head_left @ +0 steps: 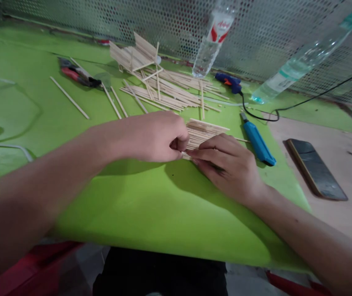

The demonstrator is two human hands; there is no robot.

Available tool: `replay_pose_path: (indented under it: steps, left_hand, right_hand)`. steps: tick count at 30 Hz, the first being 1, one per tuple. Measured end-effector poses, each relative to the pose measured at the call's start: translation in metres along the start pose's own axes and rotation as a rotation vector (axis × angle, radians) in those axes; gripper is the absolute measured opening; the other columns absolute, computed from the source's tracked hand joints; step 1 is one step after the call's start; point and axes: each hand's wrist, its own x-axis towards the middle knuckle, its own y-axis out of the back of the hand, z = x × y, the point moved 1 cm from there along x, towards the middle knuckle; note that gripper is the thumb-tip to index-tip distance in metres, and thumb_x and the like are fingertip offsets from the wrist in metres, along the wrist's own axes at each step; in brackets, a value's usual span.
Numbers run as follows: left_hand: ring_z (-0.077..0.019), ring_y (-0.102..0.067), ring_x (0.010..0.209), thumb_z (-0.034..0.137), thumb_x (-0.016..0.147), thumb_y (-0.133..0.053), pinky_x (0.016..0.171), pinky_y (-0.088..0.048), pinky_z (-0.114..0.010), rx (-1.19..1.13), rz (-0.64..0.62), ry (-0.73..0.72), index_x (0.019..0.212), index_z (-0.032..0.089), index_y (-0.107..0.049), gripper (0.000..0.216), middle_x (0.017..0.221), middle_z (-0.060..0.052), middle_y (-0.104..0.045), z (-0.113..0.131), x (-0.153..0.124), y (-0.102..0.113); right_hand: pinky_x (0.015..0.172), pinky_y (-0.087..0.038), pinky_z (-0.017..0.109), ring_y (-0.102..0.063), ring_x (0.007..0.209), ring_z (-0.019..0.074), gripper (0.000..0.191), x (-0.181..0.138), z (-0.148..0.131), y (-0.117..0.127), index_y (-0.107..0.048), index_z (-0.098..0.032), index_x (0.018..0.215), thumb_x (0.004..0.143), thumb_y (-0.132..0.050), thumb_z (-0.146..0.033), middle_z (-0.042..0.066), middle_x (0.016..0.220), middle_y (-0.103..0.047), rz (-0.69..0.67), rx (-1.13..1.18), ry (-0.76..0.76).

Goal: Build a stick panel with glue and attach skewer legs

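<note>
A flat row of thin wooden sticks (199, 134) lies side by side on the green table, between my two hands. My left hand (160, 135) is closed at its left end, thumb and fingers pinched at the near edge. My right hand (228, 162) covers its near right part, with the fingers together and the fingertips close to those of the left. Both hands appear to grip the sticks at the near edge. The fingers hide part of the row. A loose pile of wooden sticks (176, 92) is spread just beyond.
Behind stand a small stick-built frame (139, 55), a water bottle (209, 41) and a greenish bottle (305, 61). Pliers (77, 76) lie at the left. Rightward are a glue gun (230, 81) with a black cord, a blue utility knife (258, 142) and a phone (316, 168).
</note>
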Motion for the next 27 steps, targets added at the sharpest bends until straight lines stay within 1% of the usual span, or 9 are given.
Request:
replay_pose_path:
  steps: [4, 9, 14, 19, 22, 25, 27]
  left_hand:
    - [-0.0131, -0.063, 0.071, 0.022, 0.085, -0.061, 0.075, -0.047, -0.029, 0.012, -0.009, 0.002, 0.083, 0.022, -0.076, 0.015, 0.076, 0.000, -0.072, -0.0014, 0.0001, -0.0007]
    - [-0.0128, -0.062, 0.071, 0.022, 0.086, -0.060, 0.074, -0.046, -0.028, 0.049, 0.000, 0.005, 0.083, 0.020, -0.075, 0.015, 0.076, 0.000, -0.070, 0.0020, -0.0005, -0.0005]
    - [-0.0142, -0.063, 0.072, 0.022, 0.084, -0.062, 0.074, -0.047, -0.028, 0.094, -0.019, 0.051, 0.082, 0.019, -0.073, 0.012, 0.073, 0.000, -0.068, 0.0033, 0.0019, -0.0022]
    - [-0.0145, -0.062, 0.070, 0.023, 0.082, -0.064, 0.073, -0.047, -0.027, 0.133, 0.026, 0.002, 0.078, 0.019, -0.070, 0.009, 0.066, 0.000, -0.064, 0.0017, 0.0009, -0.0018]
    - [-0.0151, -0.062, 0.071, 0.026, 0.083, -0.064, 0.072, -0.045, -0.027, 0.152, 0.032, -0.015, 0.078, 0.019, -0.070, 0.010, 0.067, 0.000, -0.064, 0.0025, -0.0010, -0.0002]
    - [-0.0159, -0.063, 0.073, 0.028, 0.085, -0.064, 0.074, -0.045, -0.028, 0.176, 0.021, -0.004, 0.079, 0.019, -0.069, 0.012, 0.068, -0.001, -0.064, 0.0031, -0.0019, 0.0001]
    - [-0.0155, -0.062, 0.074, 0.030, 0.086, -0.064, 0.075, -0.045, -0.028, 0.184, 0.037, -0.013, 0.082, 0.019, -0.070, 0.014, 0.070, -0.001, -0.064, 0.0029, -0.0021, -0.0007]
  right_hand:
    - [0.078, -0.054, 0.041, -0.068, 0.088, 0.0227, 0.019, 0.0007, -0.0007, 0.0001, -0.074, -0.028, 0.103, 0.093, -0.065, -0.014, 0.005, 0.095, -0.075, -0.007, -0.010, -0.008]
    - [0.079, -0.054, 0.041, -0.068, 0.089, 0.0230, 0.020, 0.0006, -0.0007, 0.0002, -0.074, -0.026, 0.105, 0.093, -0.065, -0.014, 0.006, 0.097, -0.075, -0.014, -0.009, -0.006]
    - [0.080, -0.054, 0.040, -0.068, 0.090, 0.0227, 0.023, 0.0009, -0.0008, 0.0001, -0.073, -0.025, 0.108, 0.092, -0.066, -0.011, 0.006, 0.098, -0.074, -0.001, 0.002, 0.016]
    - [0.078, -0.055, 0.039, -0.068, 0.091, 0.0229, 0.026, 0.0025, -0.0011, 0.0006, -0.073, -0.024, 0.111, 0.090, -0.067, -0.009, 0.008, 0.098, -0.074, 0.011, 0.033, 0.028]
    - [0.078, -0.055, 0.040, -0.067, 0.091, 0.0235, 0.028, 0.0023, -0.0001, 0.0017, -0.072, -0.024, 0.113, 0.089, -0.069, -0.011, 0.008, 0.100, -0.073, 0.000, 0.039, 0.029]
    - [0.080, -0.055, 0.042, -0.067, 0.093, 0.0246, 0.030, 0.0005, 0.0018, 0.0032, -0.071, -0.025, 0.117, 0.089, -0.071, -0.014, 0.008, 0.102, -0.073, -0.013, 0.040, 0.014]
    - [0.081, -0.056, 0.043, -0.068, 0.095, 0.0252, 0.032, -0.0008, 0.0031, 0.0041, -0.070, -0.027, 0.119, 0.089, -0.072, -0.016, 0.008, 0.104, -0.073, -0.015, 0.036, -0.002]
